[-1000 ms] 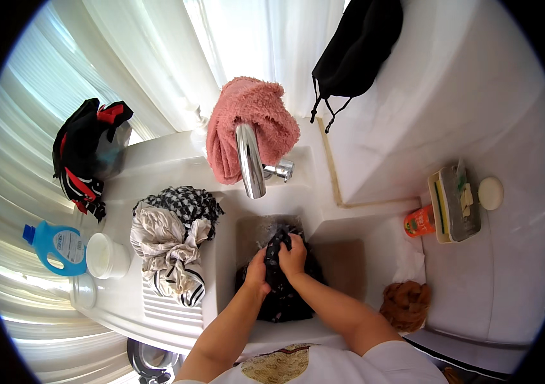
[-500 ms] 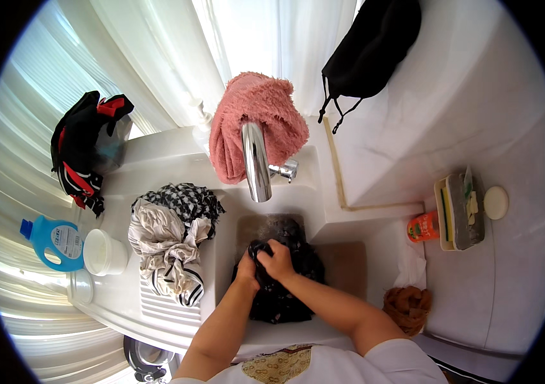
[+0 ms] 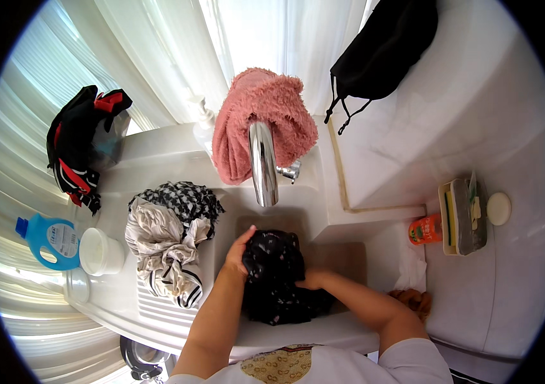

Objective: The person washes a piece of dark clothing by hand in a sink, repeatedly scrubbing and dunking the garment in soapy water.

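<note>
A wet black garment with small pale prints (image 3: pixel 279 275) lies bunched in the basin of the white sink (image 3: pixel 227 208). My left hand (image 3: pixel 240 251) grips the upper left side of the bundle, its fingertips showing past the cloth. On the right side, my right hand (image 3: pixel 311 279) holds the same garment, with its fingers partly hidden in the folds. Above the cloth hangs a chrome faucet (image 3: pixel 263 163), and a pink fluffy towel (image 3: pixel 256 115) is draped behind it.
Cream and black-and-white clothes (image 3: pixel 163 237) lie on the ribbed washboard at left. Beyond them stand a white tub (image 3: pixel 101 251) and a blue detergent bottle (image 3: pixel 51 242). An orange container (image 3: pixel 425 229) and a sponge holder (image 3: pixel 463 217) are at right.
My hands have moved apart from the bunched cloth at the middle, the left to its left side and the right to its right. The garment now sits higher and rounder between them.
</note>
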{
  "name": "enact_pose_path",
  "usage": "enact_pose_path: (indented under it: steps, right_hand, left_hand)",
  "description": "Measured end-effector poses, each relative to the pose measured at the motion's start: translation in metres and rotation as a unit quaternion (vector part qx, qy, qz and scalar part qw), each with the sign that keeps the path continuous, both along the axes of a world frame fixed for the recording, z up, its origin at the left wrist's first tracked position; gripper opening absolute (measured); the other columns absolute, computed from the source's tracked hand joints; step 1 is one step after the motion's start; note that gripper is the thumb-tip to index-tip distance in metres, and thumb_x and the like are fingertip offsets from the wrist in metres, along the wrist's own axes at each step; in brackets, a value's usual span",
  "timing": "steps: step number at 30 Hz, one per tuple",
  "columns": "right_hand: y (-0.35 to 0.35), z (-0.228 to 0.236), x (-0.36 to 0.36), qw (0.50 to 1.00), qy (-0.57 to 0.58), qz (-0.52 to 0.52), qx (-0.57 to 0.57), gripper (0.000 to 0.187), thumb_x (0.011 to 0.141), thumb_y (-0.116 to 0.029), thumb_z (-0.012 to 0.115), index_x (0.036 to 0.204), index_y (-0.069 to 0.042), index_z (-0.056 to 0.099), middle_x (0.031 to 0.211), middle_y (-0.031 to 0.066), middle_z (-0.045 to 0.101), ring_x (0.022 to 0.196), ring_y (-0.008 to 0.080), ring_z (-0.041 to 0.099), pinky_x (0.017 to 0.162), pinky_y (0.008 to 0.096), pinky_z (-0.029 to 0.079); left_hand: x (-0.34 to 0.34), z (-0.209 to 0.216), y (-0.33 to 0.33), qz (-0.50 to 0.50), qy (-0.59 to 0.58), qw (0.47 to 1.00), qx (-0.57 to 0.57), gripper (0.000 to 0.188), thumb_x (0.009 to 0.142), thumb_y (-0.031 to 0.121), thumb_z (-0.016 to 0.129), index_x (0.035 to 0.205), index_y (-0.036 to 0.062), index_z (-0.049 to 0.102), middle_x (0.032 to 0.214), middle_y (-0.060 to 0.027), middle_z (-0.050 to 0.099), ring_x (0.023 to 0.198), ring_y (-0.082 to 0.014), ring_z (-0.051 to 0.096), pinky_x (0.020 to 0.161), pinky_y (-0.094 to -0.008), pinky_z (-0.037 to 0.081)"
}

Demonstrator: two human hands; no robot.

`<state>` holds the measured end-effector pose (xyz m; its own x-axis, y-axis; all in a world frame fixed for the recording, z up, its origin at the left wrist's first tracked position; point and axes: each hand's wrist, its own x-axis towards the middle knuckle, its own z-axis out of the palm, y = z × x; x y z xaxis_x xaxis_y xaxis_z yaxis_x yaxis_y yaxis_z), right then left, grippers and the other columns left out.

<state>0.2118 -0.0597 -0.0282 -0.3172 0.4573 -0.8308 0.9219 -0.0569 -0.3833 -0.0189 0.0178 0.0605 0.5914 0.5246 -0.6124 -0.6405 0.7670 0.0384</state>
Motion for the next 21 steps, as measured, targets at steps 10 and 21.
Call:
enact_pose_path:
  steps: [10,21]
  right_hand:
    - [0.034,0.058,-0.057,0.866,-0.012,-0.03,0.499,0.078,0.074,-0.027,0.069,0.138,-0.006,0.031,0.145,0.0208,0.02,0.134,0.039,0.021,0.102,0.0504,0.032]
    - [0.063,0.015,-0.05,0.942,0.032,0.002,0.335,0.078,0.071,-0.03,0.071,0.136,-0.006,0.034,0.139,0.0198,0.029,0.127,0.0352,0.034,0.102,0.0432,0.035]
  left_hand:
    - [0.034,-0.044,-0.014,-0.367,0.767,0.296,0.435,0.067,0.086,0.037,0.055,0.145,0.0282,0.023,0.153,-0.0074,0.006,0.138,-0.0367,0.011,0.106,-0.0601,0.017]
    - [0.023,-0.086,0.0,-0.447,0.7,0.387,0.4,0.049,0.085,0.032,0.056,0.131,0.017,0.047,0.134,-0.0144,0.043,0.121,-0.0396,0.041,0.095,-0.0462,0.04]
